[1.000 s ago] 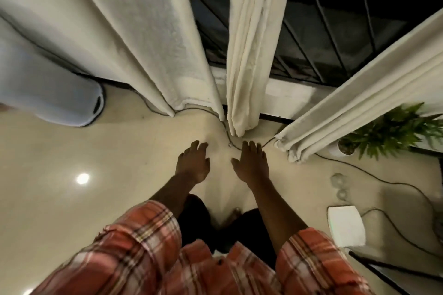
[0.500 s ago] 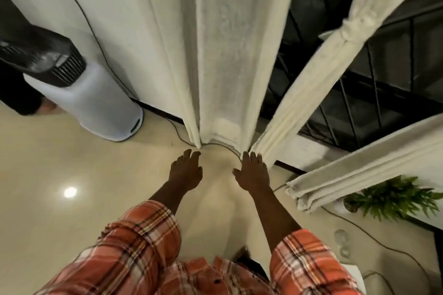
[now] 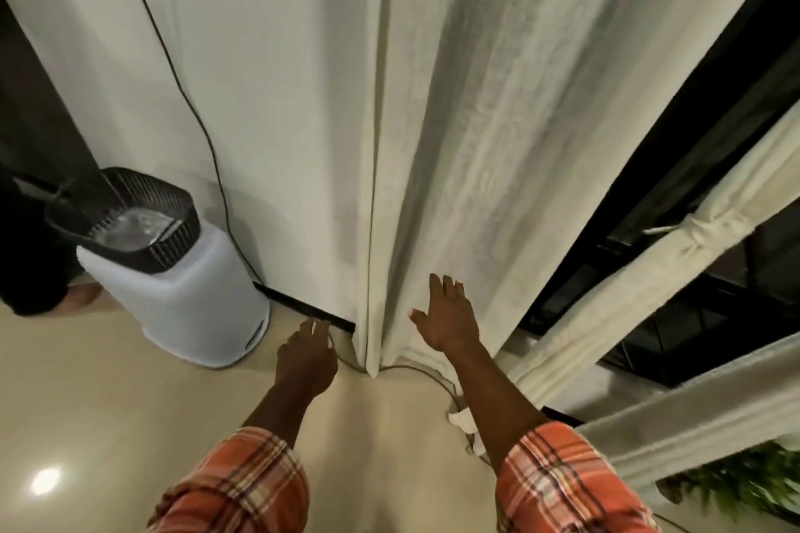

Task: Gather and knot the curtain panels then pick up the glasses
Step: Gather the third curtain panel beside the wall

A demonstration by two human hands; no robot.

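At centre, against the wall: loose curtain panel [image 3: 454, 151], cream, hanging full length in soft folds, with its hem reaching the floor [image 3: 108, 394]. Right hand [image 3: 446, 316]: raised in front of the lower part of this panel, fingers [image 3: 435, 286] straight and spread, grasping nothing; whether the palm touches the fabric cannot be told. Left hand [image 3: 307, 359]: lower, just left of the panel's hem and over the floor near the black skirting [image 3: 303, 307], fingers [image 3: 312, 327] loosely extended and released, holding nothing. Knotted curtain panel [image 3: 627, 299]: same cream cloth, gathered into a rope with a knot [image 3: 697, 225] partway up, slanting across the dark window [image 3: 692, 134] to the right of the loose panel. Third panel [image 3: 692, 415]: bunched, lying across the lower right, apart from both hands. Air purifier [image 3: 182, 281]: white body, black slatted top, standing on the floor at left beside the wall. Cable [image 3: 192, 108]: thin, black, running down the wall behind the purifier. Plant [image 3: 744, 480]: green leaves, blurred, at the lower right corner. Plaid sleeves [image 3: 242, 485]: orange and white, on both forearms at the bottom edge.
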